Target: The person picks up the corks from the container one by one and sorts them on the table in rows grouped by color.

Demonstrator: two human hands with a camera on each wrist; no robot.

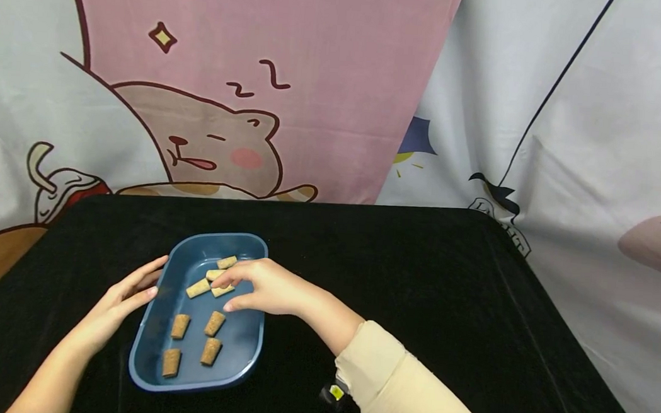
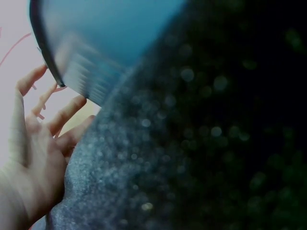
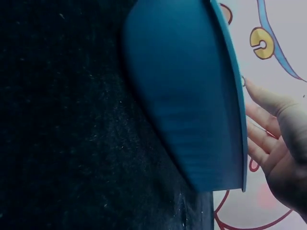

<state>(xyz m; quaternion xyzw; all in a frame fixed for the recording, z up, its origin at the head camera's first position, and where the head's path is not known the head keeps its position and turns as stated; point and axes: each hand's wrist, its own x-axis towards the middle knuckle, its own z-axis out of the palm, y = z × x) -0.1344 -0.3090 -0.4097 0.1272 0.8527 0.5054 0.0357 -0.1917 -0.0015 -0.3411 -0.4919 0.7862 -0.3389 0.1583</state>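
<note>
While the right hand holds its fingers apart, brown pieces nearby seem arranged, pale pieces beside the fingertips perhaps not.

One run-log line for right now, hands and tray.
left hand: at left side of blue tray | right hand: over tray, near pale pieces | brown pieces: in tray's near half

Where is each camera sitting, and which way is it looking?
Head: on the person's head, looking forward and down at the blue tray and cork pieces; left hand, right hand and forearms show.
Left wrist: on that wrist, looking along the left hand toward the tray.
Right wrist: on that wrist, looking along the right hand toward the tray.
Shared: both wrist views show the tray's outer side and black cloth.
</note>
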